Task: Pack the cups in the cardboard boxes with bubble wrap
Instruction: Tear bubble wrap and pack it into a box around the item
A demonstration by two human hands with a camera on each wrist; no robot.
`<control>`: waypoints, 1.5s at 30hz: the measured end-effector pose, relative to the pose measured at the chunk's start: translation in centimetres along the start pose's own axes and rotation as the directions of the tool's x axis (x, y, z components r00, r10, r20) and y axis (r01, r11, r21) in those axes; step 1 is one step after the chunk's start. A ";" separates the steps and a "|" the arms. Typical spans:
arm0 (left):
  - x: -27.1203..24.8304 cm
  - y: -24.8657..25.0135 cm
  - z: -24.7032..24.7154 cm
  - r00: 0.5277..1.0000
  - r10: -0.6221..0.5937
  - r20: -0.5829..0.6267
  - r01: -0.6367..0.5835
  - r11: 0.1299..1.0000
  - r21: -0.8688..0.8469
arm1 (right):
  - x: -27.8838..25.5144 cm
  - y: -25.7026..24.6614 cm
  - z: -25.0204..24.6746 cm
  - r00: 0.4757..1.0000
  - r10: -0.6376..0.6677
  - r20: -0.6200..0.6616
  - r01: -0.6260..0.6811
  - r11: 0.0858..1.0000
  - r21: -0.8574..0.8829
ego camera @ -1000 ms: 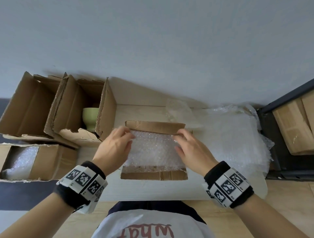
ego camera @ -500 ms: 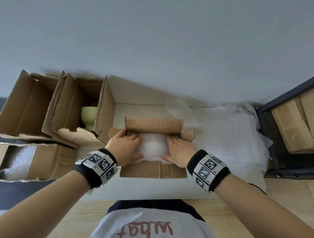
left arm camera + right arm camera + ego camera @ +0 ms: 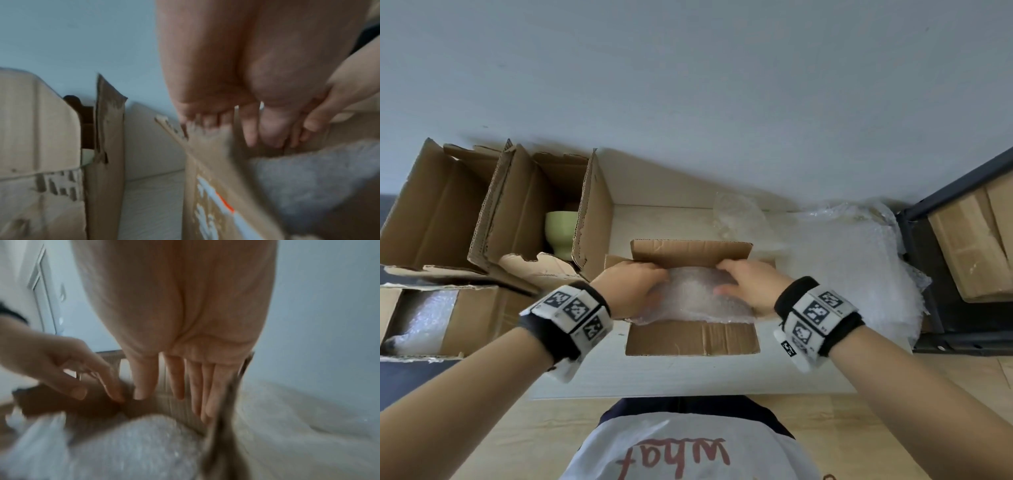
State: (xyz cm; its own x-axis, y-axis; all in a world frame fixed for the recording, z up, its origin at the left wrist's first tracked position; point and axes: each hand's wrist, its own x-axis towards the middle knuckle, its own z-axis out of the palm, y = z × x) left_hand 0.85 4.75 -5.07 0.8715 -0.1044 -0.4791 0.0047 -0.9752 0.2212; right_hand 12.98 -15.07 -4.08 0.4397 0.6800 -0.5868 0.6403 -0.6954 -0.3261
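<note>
A small open cardboard box (image 3: 693, 339) sits mid-table with a sheet of bubble wrap (image 3: 698, 294) stuffed in it. My left hand (image 3: 650, 275) and right hand (image 3: 727, 270) both press the wrap down along the box's far wall, fingers straight. The left wrist view shows my left fingers (image 3: 252, 129) reaching down inside the box (image 3: 209, 186) above the wrap (image 3: 308, 178). The right wrist view shows my right fingers (image 3: 176, 379) extended over the wrap (image 3: 133, 443). A light green cup (image 3: 560, 229) stands in a taller open box (image 3: 524, 212) at the left. No cup is visible in the middle box.
An open box (image 3: 431, 212) stands at the far left. In front of it lies a box (image 3: 472, 318) holding bubble wrap. A pile of bubble wrap (image 3: 842, 270) covers the table's right side. A black shelf (image 3: 914, 246) with cardboard boxes stands further right.
Both hands lowered the bubble wrap into the middle box, then slid toward its far wall, pressing the wrap deeper.
</note>
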 end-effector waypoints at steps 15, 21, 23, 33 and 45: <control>-5.9 0.8 4.4 0.979 0.102 -0.175 -0.123 0.986 -0.110 | -4.9 0.8 4.0 0.940 -0.335 -0.070 0.309 0.920 -0.242; -3.6 0.0 4.3 0.995 0.043 -0.092 -0.040 0.999 0.033 | -3.0 0.3 3.6 0.979 -0.204 0.017 0.201 0.940 -0.274; -2.9 0.3 4.4 0.998 0.046 -0.042 -0.041 0.993 0.115 | -2.5 0.0 3.4 0.986 -0.163 0.039 0.167 0.941 -0.296; -1.5 0.1 4.7 0.995 0.089 0.055 -0.094 0.990 0.101 | -1.0 -1.0 3.1 0.998 -0.038 0.041 0.051 0.920 -0.388; -1.2 0.2 4.6 0.989 0.093 0.117 -0.117 0.969 0.216 | -2.1 -0.4 2.7 0.953 -0.070 0.295 0.224 0.818 -0.529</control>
State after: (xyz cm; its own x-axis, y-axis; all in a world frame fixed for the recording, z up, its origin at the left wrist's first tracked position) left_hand -2.45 3.72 -8.40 0.8050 -0.2168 -0.5523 -0.2031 -0.9753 0.0869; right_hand 10.11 -16.82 -4.72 0.1881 0.6279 -0.7552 0.9559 -0.2935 -0.0059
